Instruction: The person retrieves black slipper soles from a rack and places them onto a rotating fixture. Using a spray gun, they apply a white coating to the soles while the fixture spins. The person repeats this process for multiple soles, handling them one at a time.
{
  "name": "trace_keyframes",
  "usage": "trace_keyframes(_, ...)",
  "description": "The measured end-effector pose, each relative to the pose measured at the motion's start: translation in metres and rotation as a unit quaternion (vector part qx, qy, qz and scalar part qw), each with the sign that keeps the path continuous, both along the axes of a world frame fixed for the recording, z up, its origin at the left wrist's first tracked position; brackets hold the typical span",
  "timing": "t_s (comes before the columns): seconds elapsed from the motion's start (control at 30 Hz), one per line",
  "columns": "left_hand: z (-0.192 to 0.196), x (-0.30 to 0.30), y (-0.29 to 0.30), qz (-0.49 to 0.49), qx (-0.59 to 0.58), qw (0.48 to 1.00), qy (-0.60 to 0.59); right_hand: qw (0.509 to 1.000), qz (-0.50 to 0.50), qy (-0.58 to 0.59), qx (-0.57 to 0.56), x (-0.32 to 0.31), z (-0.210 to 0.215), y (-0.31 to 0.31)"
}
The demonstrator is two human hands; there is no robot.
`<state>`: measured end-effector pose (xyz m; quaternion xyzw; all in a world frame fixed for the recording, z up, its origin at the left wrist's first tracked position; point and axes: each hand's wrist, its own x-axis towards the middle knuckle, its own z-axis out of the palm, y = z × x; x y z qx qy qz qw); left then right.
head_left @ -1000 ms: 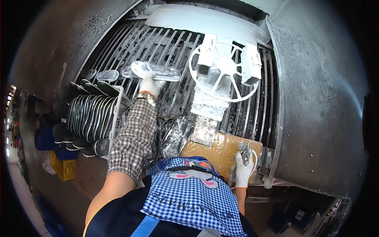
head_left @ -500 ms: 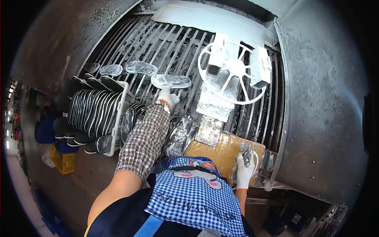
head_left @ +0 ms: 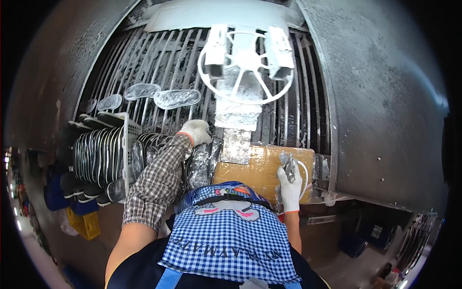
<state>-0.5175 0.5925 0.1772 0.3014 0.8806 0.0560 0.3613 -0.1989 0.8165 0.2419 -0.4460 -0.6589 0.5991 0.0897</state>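
Observation:
My left hand (head_left: 196,131), in a white knit glove and checked sleeve, reaches over the near edge of the grate, at the top of a stack of dark plastic-wrapped shoe soles (head_left: 199,166). Its fingers point down and are partly hidden, so their grip does not show. My right hand (head_left: 290,192), also gloved, is closed round a grey metal spray gun (head_left: 289,166) above the tan board (head_left: 267,161). Across the grate lies a row of film-covered soles: a long one (head_left: 177,98), a second (head_left: 142,91), a smaller third (head_left: 109,102) and a dark one farthest left.
A white wheel-shaped stand (head_left: 246,67) with two box-like blocks rises from the slatted metal grate (head_left: 187,58). At left, a white plastic basket (head_left: 127,144) holds a packed row of black soles (head_left: 98,154). Metal walls (head_left: 380,111) flank both sides. A yellow crate (head_left: 83,224) stands lower left.
My left hand has left the long sole on the grate and drawn back to the stack of wrapped soles. My right hand still holds the spray gun. The view has shifted right.

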Motion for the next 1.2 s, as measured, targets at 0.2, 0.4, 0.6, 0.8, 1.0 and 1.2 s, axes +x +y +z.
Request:
trace_keyframes(0.2,0.072,0.01,0.016,-0.004,0.047,0.998,-0.051,0.998,-0.01,0.039,0.042,0.016,-0.026,0.014)
trace_keyframes(0.4,0.17,0.018,0.032,0.018,0.236,0.952,-0.194,0.996,-0.051,0.059,0.033,0.018,-0.014,0.016)
trace_keyframes(0.6,0.258,-0.007,0.043,0.179,0.527,0.82,-0.132,0.982,-0.032,0.125,0.14,0.03,-0.057,0.03)
trace_keyframes(0.8,0.269,-0.087,0.067,0.25,0.678,0.673,-0.159,0.992,-0.039,0.096,0.071,0.034,-0.052,0.03)
trace_keyframes(1.0,0.255,-0.119,0.074,0.284,0.672,0.673,-0.123,0.998,-0.045,0.048,-0.022,0.024,-0.007,0.023)
trace_keyframes(1.2,0.242,-0.117,0.083,0.305,0.671,0.661,-0.142,0.987,-0.028,0.097,0.124,0.032,-0.052,0.032)
